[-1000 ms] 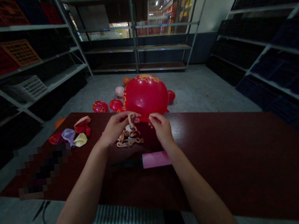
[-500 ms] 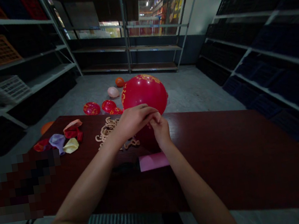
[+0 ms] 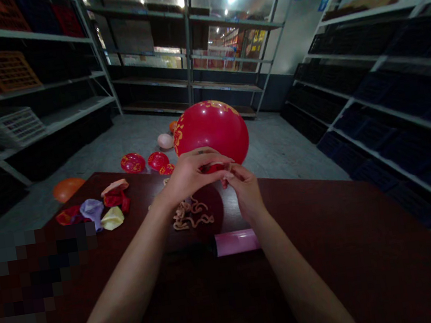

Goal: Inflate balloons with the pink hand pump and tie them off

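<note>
A large inflated red balloon (image 3: pixel 211 127) with yellow print rises behind my hands, above the far edge of the table. My left hand (image 3: pixel 199 172) is closed at the balloon's near side, its thumb and fingers around the red neck. My right hand (image 3: pixel 245 184) pinches at the same neck from the right, fingertips meeting those of the left. The knot or mouth of the neck is mostly hidden by fingers. Below lie tan curly strings (image 3: pixel 190 213) in a loose heap. A pink cylinder, perhaps a hand pump (image 3: pixel 237 242), rests partly behind my right wrist.
Limp balloons (image 3: pixel 93 209) in several colours lie on the dark table (image 3: pixel 331 241) at left. Inflated balloons (image 3: pixel 133 163) rest on the floor beyond, with an orange balloon (image 3: pixel 67 189) by the left corner. Shelves with crates (image 3: pixel 6 69) stand around.
The view has tilted up a little. My hands have drawn slightly apart at the balloon's neck, showing red rubber between them, and the right hand has turned.
</note>
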Demonstrator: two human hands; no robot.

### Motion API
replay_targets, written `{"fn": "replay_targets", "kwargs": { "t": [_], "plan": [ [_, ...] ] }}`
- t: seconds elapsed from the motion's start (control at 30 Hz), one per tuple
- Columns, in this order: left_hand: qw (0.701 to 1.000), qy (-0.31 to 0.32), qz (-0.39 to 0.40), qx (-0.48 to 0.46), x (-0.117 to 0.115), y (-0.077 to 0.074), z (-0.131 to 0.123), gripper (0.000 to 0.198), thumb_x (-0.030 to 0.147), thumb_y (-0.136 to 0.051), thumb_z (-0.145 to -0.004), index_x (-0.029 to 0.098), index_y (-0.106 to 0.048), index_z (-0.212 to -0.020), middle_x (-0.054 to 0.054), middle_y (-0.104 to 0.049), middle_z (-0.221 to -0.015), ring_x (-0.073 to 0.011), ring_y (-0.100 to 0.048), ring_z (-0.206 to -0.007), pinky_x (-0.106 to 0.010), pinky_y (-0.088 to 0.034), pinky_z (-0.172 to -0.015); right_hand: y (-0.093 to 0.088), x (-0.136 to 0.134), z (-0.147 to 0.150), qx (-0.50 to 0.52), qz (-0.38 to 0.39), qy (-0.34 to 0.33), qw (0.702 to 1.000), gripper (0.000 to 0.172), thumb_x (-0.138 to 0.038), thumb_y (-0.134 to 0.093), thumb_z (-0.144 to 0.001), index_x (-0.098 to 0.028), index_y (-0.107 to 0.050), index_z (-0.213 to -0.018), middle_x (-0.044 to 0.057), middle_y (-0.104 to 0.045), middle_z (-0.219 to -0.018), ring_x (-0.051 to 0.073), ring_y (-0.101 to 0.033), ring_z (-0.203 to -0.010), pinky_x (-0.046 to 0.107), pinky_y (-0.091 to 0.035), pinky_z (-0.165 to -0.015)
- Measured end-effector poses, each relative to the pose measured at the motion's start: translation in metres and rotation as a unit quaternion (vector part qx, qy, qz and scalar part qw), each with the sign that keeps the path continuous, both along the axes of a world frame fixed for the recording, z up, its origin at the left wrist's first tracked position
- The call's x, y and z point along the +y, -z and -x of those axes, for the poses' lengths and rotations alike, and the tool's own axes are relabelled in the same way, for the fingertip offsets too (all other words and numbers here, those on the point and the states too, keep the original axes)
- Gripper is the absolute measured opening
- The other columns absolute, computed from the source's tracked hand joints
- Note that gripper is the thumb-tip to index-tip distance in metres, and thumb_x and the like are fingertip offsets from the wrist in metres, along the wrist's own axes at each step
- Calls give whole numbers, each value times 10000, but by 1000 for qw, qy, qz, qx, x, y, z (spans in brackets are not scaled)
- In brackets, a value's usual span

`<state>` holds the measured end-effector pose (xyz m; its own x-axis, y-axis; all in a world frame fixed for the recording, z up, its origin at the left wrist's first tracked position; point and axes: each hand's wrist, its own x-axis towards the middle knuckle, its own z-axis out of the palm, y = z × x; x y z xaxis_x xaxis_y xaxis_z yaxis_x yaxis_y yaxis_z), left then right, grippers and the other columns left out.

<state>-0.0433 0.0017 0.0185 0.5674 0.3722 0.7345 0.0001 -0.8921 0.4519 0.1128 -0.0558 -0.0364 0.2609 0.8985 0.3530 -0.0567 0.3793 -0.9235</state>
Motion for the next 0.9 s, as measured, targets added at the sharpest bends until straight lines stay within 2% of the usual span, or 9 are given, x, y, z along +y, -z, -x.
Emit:
{"fn": "replay_targets", "kwargs": {
  "t": [0.1, 0.2, 0.33, 0.4, 0.53, 0.63, 0.7, 0.8, 0.9],
  "plan": [
    [999, -18, -26, -9, 0, -7, 14, 313, 305, -801, -891, 234, -759, -1193, -88, -724, -1126, -218, -692, -1032, -345, -557, -916, -14, 10, 5, 28, 10, -30, 999, 159, -372, -717, -743, -259, -708, -854, -25, -618, -743, 118, -498, -632, 283, -445, -594],
    [996, -60, -65, -25, 2, -10, 25, 376, 305, -800, -893, 231, -733, -1255, -96, -702, -1158, -215, -681, -1061, -341, -548, -937, -25, 17, 12, 51, 15, -80, 995, 197, -411, -721, -756, -262, -715, -884, -36, -570, -680, 110, -468, -588, 282, -417, -562],
    [990, -103, -94, -27, 4, -8, 27, 326, 307, -746, -938, 243, -734, -1257, -87, -687, -1117, -212, -669, -1044, -329, -554, -906, -29, 24, 18, 74, 9, -135, 988, 175, -385, -757, -728, -246, -652, -740, -60, -499, -601, 94, -442, -548, 263, -380, -534],
    [989, -108, -95, -21, 6, -5, 23, 260, 309, -690, -980, 239, -752, -1223, -87, -682, -1092, -210, -666, -1033, -323, -556, -892, -23, 29, 16, 81, 9, -156, 984, 215, -366, -766, -716, -241, -592, -690, -64, -492, -605, 90, -441, -547, 261, -386, -540],
    [986, -119, -119, -23, 12, 11, 10, 246, 318, -607, -1031, 216, -760, -1195, -85, -674, -1040, -190, -667, -953, -292, -549, -805, 1, 44, 6, 72, -7, -158, 985, 214, -441, -699, -825, -253, -598, -809, -56, -518, -663, 100, -462, -572, 273, -414, -562],
    [978, -158, -136, 23, 19, 28, 1, 267, 324, -570, -1049, 194, -758, -1189, -83, -663, -979, -176, -655, -844, -266, -515, -672, 22, 54, -1, 135, 16, -151, 979, 268, -450, -786, -748, -248, -625, -820, -60, -543, -680, 89, -478, -587, 262, -437, -585],
    [974, -175, -131, 58, 24, 38, -2, 279, 328, -549, -1058, 184, -761, -1170, -86, -660, -968, -175, -651, -820, -262, -505, -649, 30, 58, -3, 168, 46, -147, 974, 328, -463, -845, -671, -243, -637, -798, -63, -558, -675, 82, -483, -585, 251, -439, -583],
    [976, -173, -125, 42, 31, 46, -5, 272, 314, -542, -1062, 175, -760, -1142, -86, -659, -965, -174, -651, -831, -263, -515, -677, 32, 58, -3, 170, 60, -143, 973, 342, -475, -860, -655, -237, -663, -802, -63, -571, -656, 79, -492, -577, 240, -423, -562],
    [976, -166, -139, -17, 33, 47, -6, 248, 281, -549, -1059, 156, -753, -1125, -86, -645, -954, -172, -642, -840, -268, -518, -699, 24, 54, -1, 132, 57, -110, 983, 294, -462, -825, -710, -222, -705, -831, -62, -569, -609, 68, -475, -527, 228, -374, -503]
  ]
}}
